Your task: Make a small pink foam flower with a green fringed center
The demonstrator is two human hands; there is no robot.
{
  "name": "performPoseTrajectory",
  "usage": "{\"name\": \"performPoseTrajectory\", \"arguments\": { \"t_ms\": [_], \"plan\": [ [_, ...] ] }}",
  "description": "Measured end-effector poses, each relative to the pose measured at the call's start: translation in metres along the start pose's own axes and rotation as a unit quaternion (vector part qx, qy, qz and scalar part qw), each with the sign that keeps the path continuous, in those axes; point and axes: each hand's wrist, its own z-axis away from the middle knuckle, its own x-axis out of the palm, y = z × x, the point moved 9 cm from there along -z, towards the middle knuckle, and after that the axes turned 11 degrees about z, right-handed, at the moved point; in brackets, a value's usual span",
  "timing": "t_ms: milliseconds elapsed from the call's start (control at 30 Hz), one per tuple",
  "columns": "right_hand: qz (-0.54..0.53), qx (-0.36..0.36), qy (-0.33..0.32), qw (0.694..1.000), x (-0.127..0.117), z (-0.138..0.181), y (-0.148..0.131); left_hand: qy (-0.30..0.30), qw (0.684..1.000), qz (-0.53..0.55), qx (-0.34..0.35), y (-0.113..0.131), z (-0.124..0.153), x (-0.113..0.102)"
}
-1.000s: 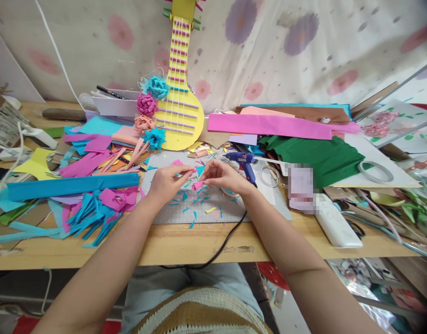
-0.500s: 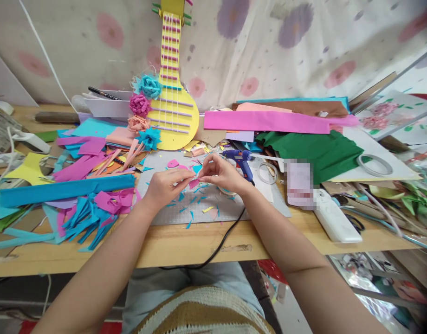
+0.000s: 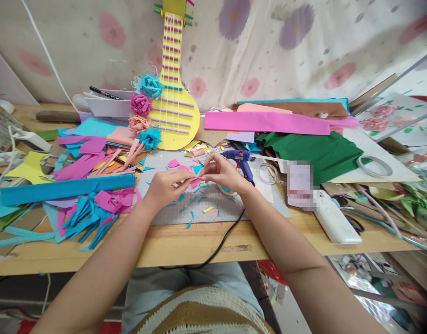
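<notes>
My left hand [image 3: 168,184] and my right hand [image 3: 221,173] meet over a grey cutting mat [image 3: 171,211], fingertips pinched together on a small pink paper piece [image 3: 195,182]. Both hands are closed on it. Blue and pink paper scraps [image 3: 196,204] are scattered on the mat under the hands. A roll of tape [image 3: 226,190] lies just below my right wrist. A blue glue gun [image 3: 242,160] rests right behind my right hand, its black cord running off the table's front edge.
A yellow paper guitar [image 3: 175,106] with paper flowers leans against the back cloth. Pink and blue paper strips [image 3: 70,185] pile at the left. Pink paper [image 3: 269,123] and green paper [image 3: 318,153] lie at the right, with a white remote [image 3: 335,222] and tape ring [image 3: 373,166].
My hands drew closer together on the pink piece over the last second. The view shifted slightly; nothing else on the table moved.
</notes>
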Motion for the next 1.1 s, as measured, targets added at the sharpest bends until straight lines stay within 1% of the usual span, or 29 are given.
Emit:
{"name": "performPoseTrajectory", "arguments": {
  "t_ms": [300,367,500,600,933,1100],
  "plan": [
    [0.013,0.001,0.0,1.0,-0.001,0.0,-0.001,-0.02,0.997,-0.056,0.056,0.008,0.001,0.004],
    [0.014,0.003,0.001,1.0,-0.001,0.0,0.0,-0.02,0.992,-0.082,0.092,0.014,0.001,0.005],
    [0.016,0.006,0.002,1.0,-0.002,0.0,0.002,-0.027,0.971,-0.14,0.193,0.03,0.006,0.01],
    [0.019,0.007,0.002,1.0,-0.002,0.0,0.002,-0.03,0.957,-0.171,0.23,0.035,0.009,0.013],
    [0.019,0.006,0.002,1.0,-0.001,0.001,-0.001,-0.04,0.956,-0.193,0.217,0.031,0.009,0.014],
    [0.016,0.009,0.005,1.0,-0.002,0.0,0.001,-0.063,0.967,-0.153,0.193,0.029,0.009,0.013]
  ]
}}
